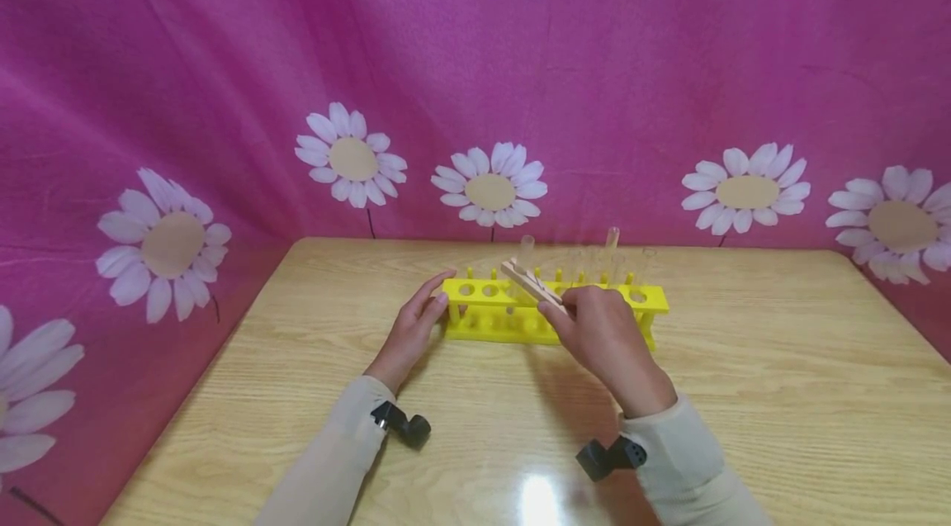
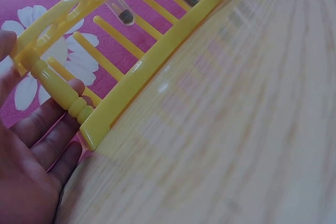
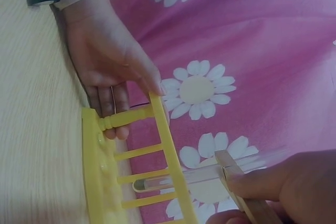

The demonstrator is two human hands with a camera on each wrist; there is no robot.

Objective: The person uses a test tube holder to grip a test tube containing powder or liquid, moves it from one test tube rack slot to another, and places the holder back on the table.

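Both arms (image 1: 319, 460) are stretched forward, covered by pale sleeves (image 1: 687, 447) to the wrists (image 1: 654, 394). The left hand (image 1: 412, 324) is turned on its side, with its thumb (image 1: 436, 309) held away from the lower fingers (image 2: 50, 142). In the right hand (image 1: 605, 336), a pinch is made by the thumb (image 1: 553, 315) and bent fingers; its back is turned up.
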